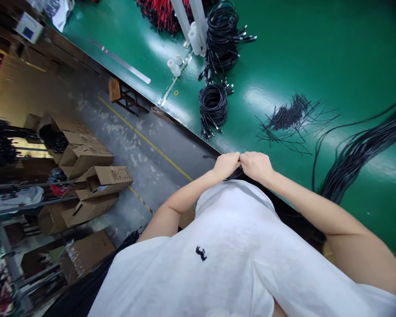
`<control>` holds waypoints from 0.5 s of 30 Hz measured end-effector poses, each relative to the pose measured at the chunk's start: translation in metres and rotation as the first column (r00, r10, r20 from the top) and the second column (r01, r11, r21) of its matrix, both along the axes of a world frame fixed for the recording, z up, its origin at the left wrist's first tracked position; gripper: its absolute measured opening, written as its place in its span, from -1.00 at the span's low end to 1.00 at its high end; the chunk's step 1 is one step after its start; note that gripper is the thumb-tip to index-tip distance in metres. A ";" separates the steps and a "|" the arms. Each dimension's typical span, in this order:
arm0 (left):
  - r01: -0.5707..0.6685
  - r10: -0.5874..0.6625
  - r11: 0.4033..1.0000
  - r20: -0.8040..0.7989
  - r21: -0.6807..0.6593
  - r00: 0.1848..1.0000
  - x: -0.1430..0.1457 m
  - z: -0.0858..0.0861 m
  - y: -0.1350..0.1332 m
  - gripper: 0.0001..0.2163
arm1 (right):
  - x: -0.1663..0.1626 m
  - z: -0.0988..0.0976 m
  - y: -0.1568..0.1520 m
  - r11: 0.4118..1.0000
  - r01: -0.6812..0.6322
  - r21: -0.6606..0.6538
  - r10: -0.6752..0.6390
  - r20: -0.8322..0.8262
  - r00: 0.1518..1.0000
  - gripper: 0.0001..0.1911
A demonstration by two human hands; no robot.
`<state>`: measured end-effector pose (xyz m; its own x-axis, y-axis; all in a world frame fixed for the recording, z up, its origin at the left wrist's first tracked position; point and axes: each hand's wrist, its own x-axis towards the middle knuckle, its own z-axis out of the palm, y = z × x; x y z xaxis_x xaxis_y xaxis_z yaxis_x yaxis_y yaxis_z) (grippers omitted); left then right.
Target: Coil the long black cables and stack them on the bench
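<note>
At the centre of the frame, the left hand (227,164) and right hand (255,166) meet at the fingertips, both closed, apparently on a black cable (235,173) that shows just below them; their fingers hide most of it. Meeting like this probably lets both steady one short stretch. The pile of thin black ties (288,116), right of centre, seems placed within easy reach. Farther right, a loose cable bundle (353,154) lies across the green counter (366,53). Above the hands, a tied coil (214,105) sits near the counter's edge, perhaps limiting room there; stacked coils (222,35) and white spools (194,40) stand beyond, top centre.
</note>
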<state>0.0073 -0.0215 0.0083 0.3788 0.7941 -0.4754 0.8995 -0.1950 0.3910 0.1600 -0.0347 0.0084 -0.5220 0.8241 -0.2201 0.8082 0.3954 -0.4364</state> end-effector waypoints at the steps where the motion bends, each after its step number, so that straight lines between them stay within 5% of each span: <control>1: -0.134 0.136 0.990 0.049 -0.041 0.990 0.002 -0.004 -0.005 -0.84 | -0.003 -0.001 -0.003 0.995 0.091 -0.041 -0.091 -0.016 0.996 -0.68; 4: -0.400 0.510 0.839 0.277 -0.369 0.815 0.004 -0.010 -0.018 -0.87 | -0.008 -0.002 -0.010 0.934 0.293 -0.203 -0.325 -0.144 0.935 -0.70; 7: -0.343 0.715 0.667 0.436 -0.662 0.547 0.000 -0.002 -0.026 -0.82 | -0.007 0.001 -0.017 0.849 0.369 -0.377 -0.502 -0.360 0.786 -0.69; 12: -0.375 0.749 0.662 0.556 -0.649 0.361 0.003 0.019 -0.044 -0.61 | 0.009 0.015 -0.031 0.652 0.062 -0.756 -0.689 -0.556 0.465 -0.67; 13: -0.390 0.757 0.653 0.571 -0.649 0.318 0.006 0.023 -0.048 -0.57 | 0.016 0.018 -0.034 0.649 0.004 -0.761 -0.679 -0.577 0.455 -0.65; 15: -0.392 0.776 0.622 0.601 -0.678 0.193 0.009 0.031 -0.053 -0.54 | 0.037 0.023 -0.038 0.735 0.057 -0.675 -0.622 -0.640 0.452 -0.65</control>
<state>0.0160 -0.0745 0.0389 0.1895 0.8377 -0.5123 -0.1021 0.5357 0.8382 0.1966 -0.0722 0.0317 -0.3851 0.8716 -0.3034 -0.0011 -0.3292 -0.9443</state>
